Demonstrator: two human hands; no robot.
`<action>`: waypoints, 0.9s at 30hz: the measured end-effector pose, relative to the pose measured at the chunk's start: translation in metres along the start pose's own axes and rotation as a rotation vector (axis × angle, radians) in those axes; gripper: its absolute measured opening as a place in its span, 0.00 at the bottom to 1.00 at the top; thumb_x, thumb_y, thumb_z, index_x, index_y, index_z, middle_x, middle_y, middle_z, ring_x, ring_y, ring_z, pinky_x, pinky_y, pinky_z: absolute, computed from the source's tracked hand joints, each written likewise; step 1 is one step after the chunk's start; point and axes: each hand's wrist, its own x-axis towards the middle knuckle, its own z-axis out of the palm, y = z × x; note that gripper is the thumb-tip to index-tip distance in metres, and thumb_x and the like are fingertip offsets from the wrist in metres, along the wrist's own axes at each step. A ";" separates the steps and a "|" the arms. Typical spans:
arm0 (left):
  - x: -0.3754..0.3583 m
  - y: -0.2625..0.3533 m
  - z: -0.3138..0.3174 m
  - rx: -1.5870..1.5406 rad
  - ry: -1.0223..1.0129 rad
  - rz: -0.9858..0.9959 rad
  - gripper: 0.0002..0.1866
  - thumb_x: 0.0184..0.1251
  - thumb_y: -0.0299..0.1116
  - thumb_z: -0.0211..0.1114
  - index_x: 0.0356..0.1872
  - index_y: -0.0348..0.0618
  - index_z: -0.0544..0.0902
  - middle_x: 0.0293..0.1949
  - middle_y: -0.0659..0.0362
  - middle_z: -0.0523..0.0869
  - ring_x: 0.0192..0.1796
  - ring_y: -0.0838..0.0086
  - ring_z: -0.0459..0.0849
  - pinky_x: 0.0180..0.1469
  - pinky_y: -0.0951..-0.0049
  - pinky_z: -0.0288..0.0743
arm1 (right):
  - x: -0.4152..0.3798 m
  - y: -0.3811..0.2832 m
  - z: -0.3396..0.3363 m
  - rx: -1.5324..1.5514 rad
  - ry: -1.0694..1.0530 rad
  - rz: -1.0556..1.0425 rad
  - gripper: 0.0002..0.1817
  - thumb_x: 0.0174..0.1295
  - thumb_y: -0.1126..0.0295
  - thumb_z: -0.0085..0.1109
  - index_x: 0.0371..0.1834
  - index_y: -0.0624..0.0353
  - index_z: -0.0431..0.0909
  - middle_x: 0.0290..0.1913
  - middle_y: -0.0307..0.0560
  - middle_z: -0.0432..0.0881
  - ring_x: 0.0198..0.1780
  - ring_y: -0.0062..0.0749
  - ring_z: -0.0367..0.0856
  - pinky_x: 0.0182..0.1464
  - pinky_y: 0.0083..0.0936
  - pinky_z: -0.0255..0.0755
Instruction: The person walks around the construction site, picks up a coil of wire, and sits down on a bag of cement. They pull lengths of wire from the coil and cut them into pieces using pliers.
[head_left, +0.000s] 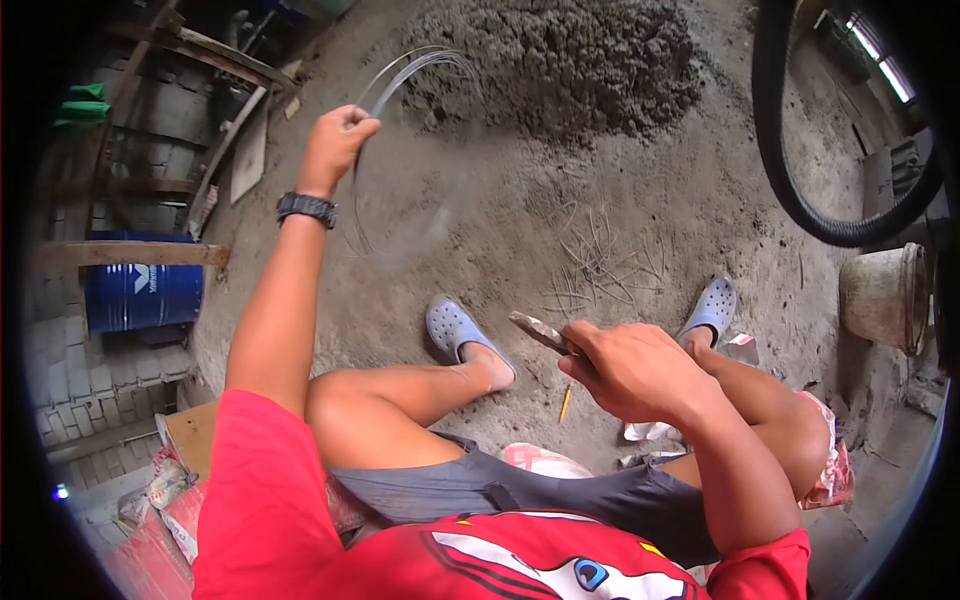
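My left hand [336,150] is raised at the upper left, its fingers pinched round a coil of thin grey wire [428,62]. The loop arches beyond the fingers, and loose strands hang below them. My right hand [640,372] is closed on a worn, narrow hand tool [538,331]. Its scuffed end points left; the rest is hidden in my palm, so its exact kind does not show. Between my feet, several cut wire pieces [600,265] lie scattered on the floor, a little beyond the tool.
A heap of wet grey mortar [580,70] lies ahead on the concrete floor [450,210]. A thick black hose [775,140] curves at the right above a dirty bucket [885,298]. A blue drum [145,285] and a wooden beam [130,254] stand left. A yellow pencil-like stick [565,404] lies near my feet.
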 end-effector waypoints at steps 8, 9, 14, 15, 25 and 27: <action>-0.063 -0.055 -0.004 -0.541 0.163 -0.486 0.14 0.69 0.44 0.76 0.37 0.45 0.86 0.21 0.72 0.75 0.15 0.84 0.64 0.16 0.76 0.52 | -0.017 0.002 -0.002 -0.068 0.070 -0.062 0.17 0.80 0.55 0.54 0.54 0.59 0.80 0.37 0.61 0.88 0.44 0.63 0.88 0.49 0.57 0.77; -0.080 -0.061 0.015 -0.518 0.276 -0.535 0.16 0.69 0.45 0.78 0.40 0.45 0.84 0.21 0.71 0.73 0.16 0.84 0.63 0.17 0.75 0.53 | -0.018 0.003 -0.002 -0.073 0.086 -0.072 0.18 0.81 0.53 0.55 0.54 0.57 0.80 0.37 0.60 0.88 0.43 0.62 0.87 0.48 0.57 0.76; -0.128 -0.119 0.056 -0.652 0.605 -0.746 0.17 0.72 0.45 0.77 0.42 0.45 0.80 0.20 0.69 0.70 0.15 0.83 0.61 0.16 0.74 0.54 | -0.026 0.007 -0.010 -0.100 0.050 0.008 0.17 0.80 0.54 0.56 0.55 0.57 0.80 0.38 0.60 0.88 0.45 0.62 0.87 0.50 0.56 0.76; -0.131 -0.127 0.055 -0.700 0.733 -0.734 0.17 0.75 0.45 0.74 0.39 0.44 0.79 0.19 0.68 0.70 0.14 0.82 0.61 0.15 0.74 0.52 | -0.026 0.007 -0.012 -0.113 0.028 0.028 0.17 0.79 0.54 0.56 0.55 0.57 0.81 0.38 0.60 0.88 0.46 0.62 0.87 0.50 0.56 0.76; -0.090 -0.086 -0.102 -0.824 0.801 -0.522 0.10 0.79 0.39 0.70 0.45 0.47 0.80 0.22 0.69 0.69 0.17 0.84 0.62 0.18 0.77 0.55 | -0.037 0.009 -0.045 -0.033 0.259 0.056 0.18 0.77 0.56 0.60 0.58 0.57 0.82 0.40 0.60 0.88 0.49 0.62 0.85 0.52 0.53 0.76; -0.105 -0.103 -0.128 -0.812 0.842 -0.550 0.09 0.79 0.38 0.70 0.47 0.47 0.80 0.24 0.68 0.71 0.19 0.83 0.64 0.18 0.77 0.57 | -0.040 0.006 -0.048 -0.034 0.269 0.044 0.18 0.76 0.56 0.61 0.59 0.57 0.81 0.41 0.59 0.88 0.49 0.62 0.85 0.51 0.53 0.76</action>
